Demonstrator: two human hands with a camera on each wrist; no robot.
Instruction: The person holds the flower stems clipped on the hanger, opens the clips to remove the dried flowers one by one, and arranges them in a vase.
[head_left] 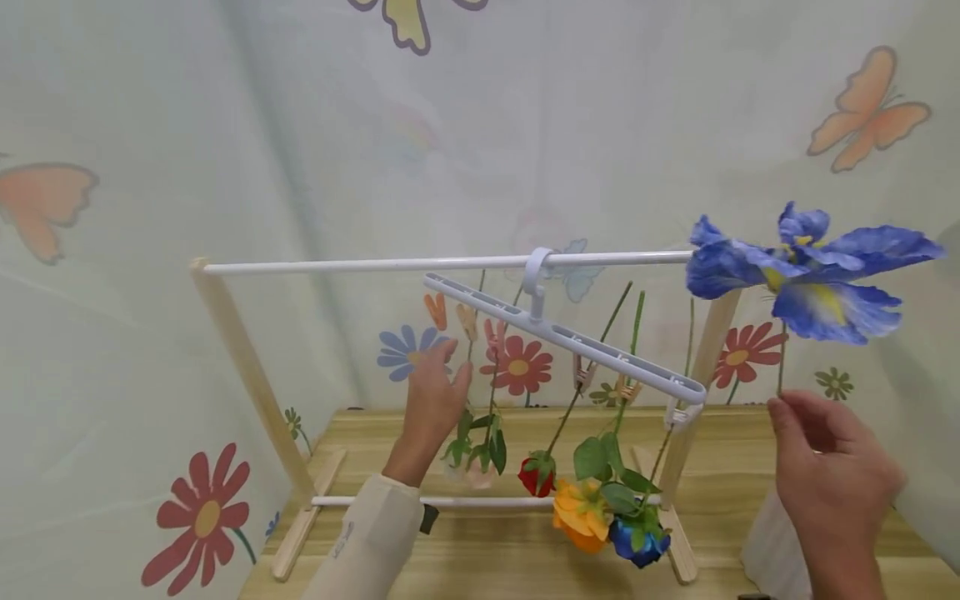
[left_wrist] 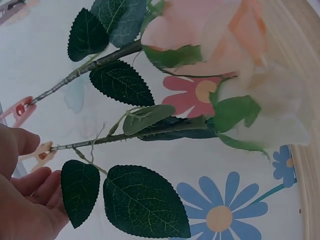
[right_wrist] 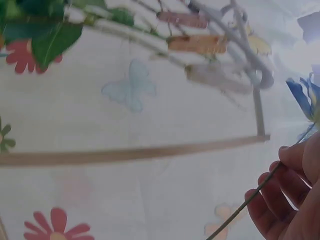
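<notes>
Pale butterfly-printed backdrop [head_left: 637,150] behind; right hand [head_left: 834,471] pinches a blue-and-yellow broad-petalled flower [head_left: 813,265] by its green stem [head_left: 782,367]; left hand [head_left: 429,400], thumb and fingers parted, near small beige clip [head_left: 467,320].

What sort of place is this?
Probably a craft or display corner, though the pictures can't settle that. Flowers hang clipped to a hanger on a rack, before a backdrop printed with butterflies.

Fingers [right_wrist: 276,197] pinch the green stem [right_wrist: 229,220] of a blue flower [right_wrist: 298,98].
</notes>
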